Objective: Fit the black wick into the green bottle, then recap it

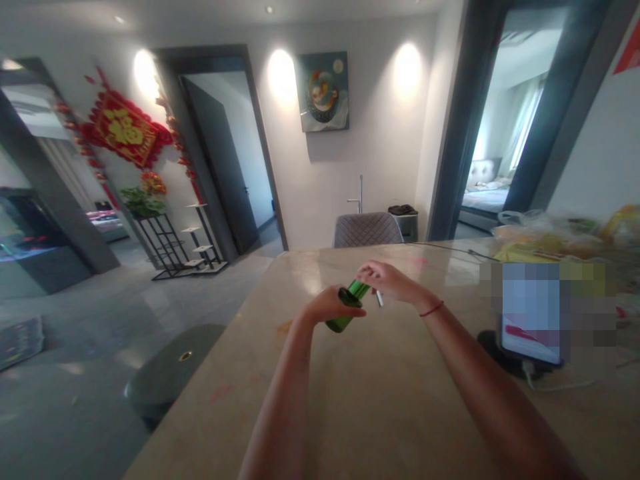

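Above the tabletop, my left hand [325, 305] is wrapped round a dark green holder with a black rim [340, 324]; its exact kind is unclear. A shiny bright green tube [359, 288] slants up from that rim. At the tube's upper end, my right hand [383, 277] has its fingers closed on it, and a red string bracelet circles that wrist. Just below the right hand shows a thin whitish stick [380, 299], partly hidden; I cannot tell whether it lies on the table or is held.
The beige table [380, 400] fills the foreground. At right a phone [531, 340] stands on a dark base with a white cable, before a pile of plastic bags [555, 230]. A quilted chair [367, 230] is at the far edge, a green stool [175, 367] at left.
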`<state>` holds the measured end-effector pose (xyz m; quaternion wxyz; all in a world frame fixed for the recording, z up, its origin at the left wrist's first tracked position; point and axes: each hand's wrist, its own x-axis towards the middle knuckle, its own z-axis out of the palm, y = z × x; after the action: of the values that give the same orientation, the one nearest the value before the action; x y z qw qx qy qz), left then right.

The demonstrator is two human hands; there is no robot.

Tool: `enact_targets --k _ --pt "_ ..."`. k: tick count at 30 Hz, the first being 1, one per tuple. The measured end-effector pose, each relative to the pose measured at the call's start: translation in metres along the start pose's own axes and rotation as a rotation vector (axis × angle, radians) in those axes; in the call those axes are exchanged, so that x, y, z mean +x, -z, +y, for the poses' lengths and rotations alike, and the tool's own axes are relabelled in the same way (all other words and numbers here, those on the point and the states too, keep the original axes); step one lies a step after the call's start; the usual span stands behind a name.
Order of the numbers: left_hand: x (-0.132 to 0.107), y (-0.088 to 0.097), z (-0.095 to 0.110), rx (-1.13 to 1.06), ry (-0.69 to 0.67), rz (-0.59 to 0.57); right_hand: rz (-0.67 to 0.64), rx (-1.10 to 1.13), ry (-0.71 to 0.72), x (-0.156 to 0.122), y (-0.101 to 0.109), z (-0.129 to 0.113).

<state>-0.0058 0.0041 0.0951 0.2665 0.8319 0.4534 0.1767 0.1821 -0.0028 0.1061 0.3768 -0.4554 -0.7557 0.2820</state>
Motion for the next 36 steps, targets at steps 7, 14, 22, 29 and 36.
enact_targets --k 7,14,22,29,36 --pt "-0.0014 0.0057 0.0007 -0.022 -0.026 0.061 -0.074 0.073 0.025 -0.0033 0.0007 0.0004" --pt "-0.0004 0.0034 0.0026 -0.014 -0.023 0.068 0.011 -0.055 -0.08 0.0006 -0.0039 -0.0054" --pt "0.0005 0.0022 0.0029 0.019 -0.032 0.059 0.053 -0.003 0.012 0.0036 -0.0074 0.0037" --pt "-0.0005 0.0028 0.0041 0.005 -0.044 0.052 0.061 0.007 0.085 0.002 -0.0071 -0.0012" --pt "-0.0006 0.0025 0.0019 0.024 -0.004 0.066 0.066 -0.074 0.052 0.0032 -0.0055 0.0021"
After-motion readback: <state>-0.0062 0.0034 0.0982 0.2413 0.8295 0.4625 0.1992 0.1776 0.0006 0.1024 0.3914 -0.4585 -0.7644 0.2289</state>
